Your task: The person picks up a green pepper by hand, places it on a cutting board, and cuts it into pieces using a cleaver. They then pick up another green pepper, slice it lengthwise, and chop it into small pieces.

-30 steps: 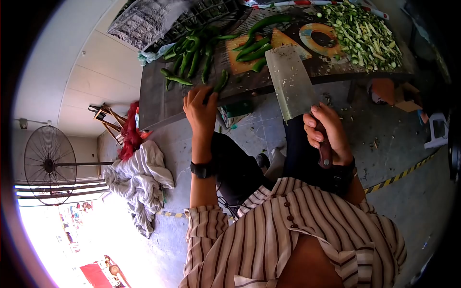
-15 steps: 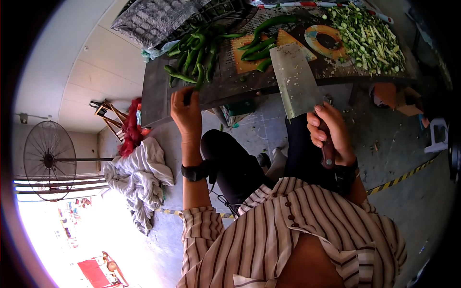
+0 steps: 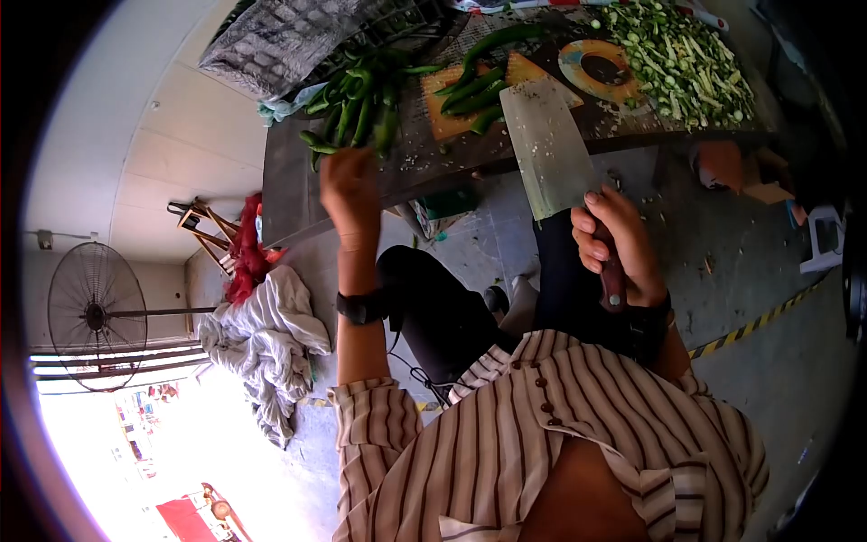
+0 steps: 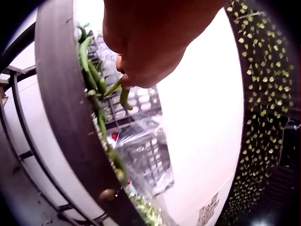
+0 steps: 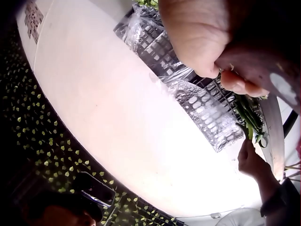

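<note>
Dark table (image 3: 289, 185) carries the lot: chopped green heap (image 3: 682, 68) far right, pepper pile (image 3: 357, 90) left by the plastic-covered crate (image 3: 293, 41), a few whole peppers (image 3: 474, 95) between. Cleaver (image 3: 549, 149) next: broad metal blade, bits stuck on it. Expect it heavy for a hand tool, stiff, front-biased; hold by the brown handle (image 3: 612, 285), well clear of the edge. Right hand (image 3: 628, 239) has it right: fingers wrapped round the handle, thumb up near the blade end, blade angled away from the body, off the table, broad face to the head camera. Left hand (image 3: 352, 194) is over the near table edge by the pile, forearm reaching forward, fingers blurred in head view. Wrist views show a narrow pinch on one pepper (image 4: 125, 100), its length sticking out past the fingertips; can't tell which end is held. Pods should be light, firm but bendable, skin slick, may snap if squeezed hard. Best hold: thick part near the stem.
</note>
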Tool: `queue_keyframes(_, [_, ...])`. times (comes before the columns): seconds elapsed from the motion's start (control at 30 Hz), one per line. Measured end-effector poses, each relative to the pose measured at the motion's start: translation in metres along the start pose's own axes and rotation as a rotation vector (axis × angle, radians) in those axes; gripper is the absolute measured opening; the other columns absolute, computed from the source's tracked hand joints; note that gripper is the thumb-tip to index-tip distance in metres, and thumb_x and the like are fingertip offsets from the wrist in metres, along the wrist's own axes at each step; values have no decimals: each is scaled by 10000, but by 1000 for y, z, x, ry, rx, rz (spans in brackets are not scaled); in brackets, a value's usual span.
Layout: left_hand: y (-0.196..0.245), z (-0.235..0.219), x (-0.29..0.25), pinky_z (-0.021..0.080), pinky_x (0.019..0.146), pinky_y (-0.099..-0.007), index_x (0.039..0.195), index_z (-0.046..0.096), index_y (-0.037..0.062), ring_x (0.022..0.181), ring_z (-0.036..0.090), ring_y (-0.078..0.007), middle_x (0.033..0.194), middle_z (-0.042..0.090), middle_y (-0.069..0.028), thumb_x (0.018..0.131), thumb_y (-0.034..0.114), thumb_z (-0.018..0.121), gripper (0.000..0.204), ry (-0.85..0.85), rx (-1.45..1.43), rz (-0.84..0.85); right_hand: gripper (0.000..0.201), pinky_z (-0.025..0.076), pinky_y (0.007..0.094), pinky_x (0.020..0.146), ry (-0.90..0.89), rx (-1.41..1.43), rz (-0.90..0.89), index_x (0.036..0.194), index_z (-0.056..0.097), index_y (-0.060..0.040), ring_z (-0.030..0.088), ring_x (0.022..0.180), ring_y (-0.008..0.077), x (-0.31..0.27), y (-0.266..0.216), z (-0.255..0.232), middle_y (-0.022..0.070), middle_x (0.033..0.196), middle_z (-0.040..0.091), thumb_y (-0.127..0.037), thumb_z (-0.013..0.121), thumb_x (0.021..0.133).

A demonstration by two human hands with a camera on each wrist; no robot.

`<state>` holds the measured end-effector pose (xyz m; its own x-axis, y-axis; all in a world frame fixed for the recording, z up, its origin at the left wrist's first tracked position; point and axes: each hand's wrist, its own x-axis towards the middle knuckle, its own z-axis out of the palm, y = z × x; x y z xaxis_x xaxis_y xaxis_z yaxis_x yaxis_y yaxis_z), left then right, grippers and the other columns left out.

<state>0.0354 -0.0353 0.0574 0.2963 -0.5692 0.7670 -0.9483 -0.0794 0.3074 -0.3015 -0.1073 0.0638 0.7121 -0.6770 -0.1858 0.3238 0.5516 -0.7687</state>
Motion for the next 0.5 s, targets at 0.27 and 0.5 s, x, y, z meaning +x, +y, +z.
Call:
queue_keyframes(0.27, [2, 5, 1, 524, 721, -328, 883, 724, 37, 814, 654, -256, 944, 659, -108, 780, -8, 693, 117, -145, -3, 135, 195, 398, 225, 413, -7, 10, 4, 967, 479, -54, 435, 481, 40, 2, 1, 3, -2, 760, 476, -246, 500, 989])
queue_keyframes(0.5, [13, -1, 3, 503, 748, -281, 925, 724, 10, 851, 632, -189, 947, 652, -77, 792, -19, 691, 140, -3, -245, -215, 158, 375, 203, 388, 20, 3, 23, 923, 428, -104, 410, 456, 25, 1, 1, 6, -14, 751, 477, -231, 488, 995])
